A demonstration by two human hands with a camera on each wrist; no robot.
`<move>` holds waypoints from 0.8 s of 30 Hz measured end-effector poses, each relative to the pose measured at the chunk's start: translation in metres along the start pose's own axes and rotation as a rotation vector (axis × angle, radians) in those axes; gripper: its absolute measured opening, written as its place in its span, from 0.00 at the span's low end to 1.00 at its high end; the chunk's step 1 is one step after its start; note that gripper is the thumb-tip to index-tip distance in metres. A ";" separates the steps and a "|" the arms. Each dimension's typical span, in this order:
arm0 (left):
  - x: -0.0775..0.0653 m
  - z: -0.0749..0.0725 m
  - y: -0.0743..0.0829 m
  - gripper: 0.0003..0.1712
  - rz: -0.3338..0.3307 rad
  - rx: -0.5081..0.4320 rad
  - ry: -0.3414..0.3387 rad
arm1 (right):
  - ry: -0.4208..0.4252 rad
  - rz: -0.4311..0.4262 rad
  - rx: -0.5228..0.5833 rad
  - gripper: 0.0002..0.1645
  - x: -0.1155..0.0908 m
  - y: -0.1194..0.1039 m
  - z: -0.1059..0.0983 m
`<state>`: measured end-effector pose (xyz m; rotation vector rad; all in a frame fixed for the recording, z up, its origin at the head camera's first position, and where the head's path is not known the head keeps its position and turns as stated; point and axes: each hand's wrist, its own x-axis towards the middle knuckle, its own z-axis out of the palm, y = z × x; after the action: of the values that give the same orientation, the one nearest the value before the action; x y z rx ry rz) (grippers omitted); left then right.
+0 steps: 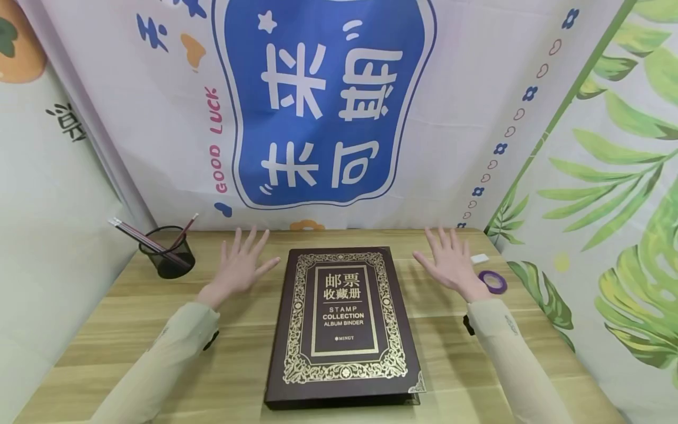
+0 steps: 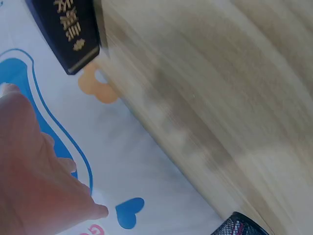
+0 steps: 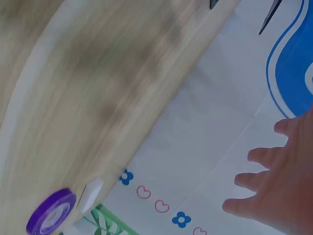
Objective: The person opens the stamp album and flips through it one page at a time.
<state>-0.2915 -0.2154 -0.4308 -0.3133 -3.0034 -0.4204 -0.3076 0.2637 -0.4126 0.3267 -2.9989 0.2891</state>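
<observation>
A dark brown stamp album binder [image 1: 345,324] with gold ornament lies closed on the wooden table, its cover facing up. To its left my left hand [image 1: 239,265] is held with fingers spread and nothing in it. My right hand [image 1: 449,262] is likewise spread and holds nothing, to the right of the album. In the left wrist view the album's spine [image 2: 71,29] shows at the top, and the left hand [image 2: 39,166] is at the lower left. The right wrist view has the right hand [image 3: 279,176] at its right side.
A black mesh pen cup [image 1: 172,256] with several pencils stands at the table's back left. A purple tape roll [image 1: 492,282] and a white eraser [image 1: 479,258] lie beside my right hand. Behind the table hangs a printed cloth [image 1: 450,106]; a leaf-patterned wall [image 1: 609,206] borders the right.
</observation>
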 end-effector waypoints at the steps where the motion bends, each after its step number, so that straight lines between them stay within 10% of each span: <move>1: -0.002 0.001 0.001 0.48 0.010 -0.006 0.000 | -0.006 -0.003 0.005 0.51 -0.001 -0.001 0.001; 13: -0.033 0.016 0.032 0.49 0.165 -0.112 0.006 | -0.062 -0.137 0.120 0.42 -0.017 -0.023 0.016; 24: -0.063 0.024 0.066 0.49 0.289 -0.184 -0.045 | -0.169 -0.149 0.474 0.36 -0.022 -0.040 0.027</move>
<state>-0.2178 -0.1587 -0.4440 -0.7690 -2.8998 -0.6674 -0.2800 0.2243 -0.4348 0.6400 -3.0084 1.0061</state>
